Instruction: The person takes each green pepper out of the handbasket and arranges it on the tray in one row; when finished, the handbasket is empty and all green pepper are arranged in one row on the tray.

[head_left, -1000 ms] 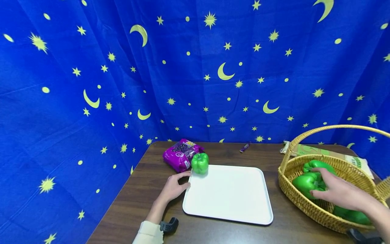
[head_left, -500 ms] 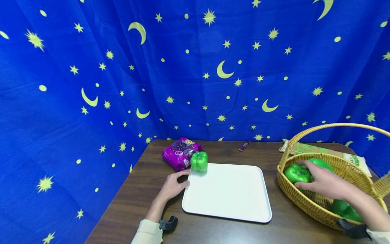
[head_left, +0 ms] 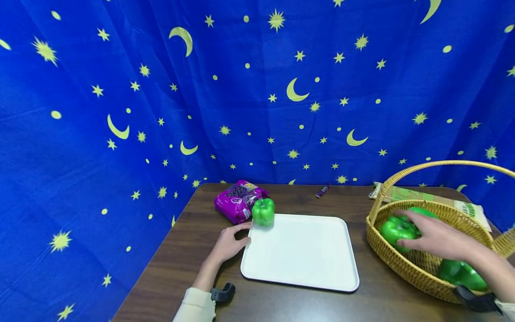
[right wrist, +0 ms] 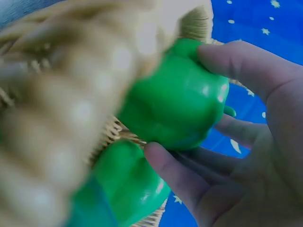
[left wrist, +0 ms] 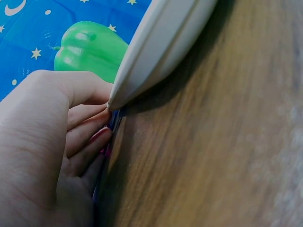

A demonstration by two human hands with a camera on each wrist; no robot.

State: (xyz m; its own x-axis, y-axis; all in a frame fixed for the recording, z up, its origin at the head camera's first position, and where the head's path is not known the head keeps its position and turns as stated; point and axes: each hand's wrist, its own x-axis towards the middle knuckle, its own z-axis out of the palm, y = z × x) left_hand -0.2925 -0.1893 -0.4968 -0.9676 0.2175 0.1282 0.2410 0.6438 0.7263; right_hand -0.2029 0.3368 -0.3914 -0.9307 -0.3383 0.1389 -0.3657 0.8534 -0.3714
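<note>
My left hand (head_left: pixel 229 243) pinches the left rim of the white tray (head_left: pixel 299 255), thumb and fingers at its edge in the left wrist view. A green bell pepper (head_left: pixel 263 212) sits on the tray's far left corner, just beyond that hand. Inside the wicker basket (head_left: pixel 398 264), my right hand (head_left: pixel 436 239) grips another green bell pepper (right wrist: pixel 180 101) between thumb and fingers. Behind it lies a further pepper (head_left: pixel 422 212), partly hidden by the hand. One more pepper (head_left: pixel 462 273) rests at the basket's near end, under the right wrist.
A purple packet (head_left: pixel 239 201) lies behind the tray's left corner. Near the table's back edge is a small purple wrapped piece (head_left: pixel 322 191). A long green and beige packet (head_left: pixel 434 199) lies behind the basket, whose tall handle (head_left: pixel 446 163) arches over it. A blue star-print curtain hangs behind.
My right hand has shifted the gripped pepper left and toward the back inside the basket, then slightly right again. The left hand and tray have hardly moved.
</note>
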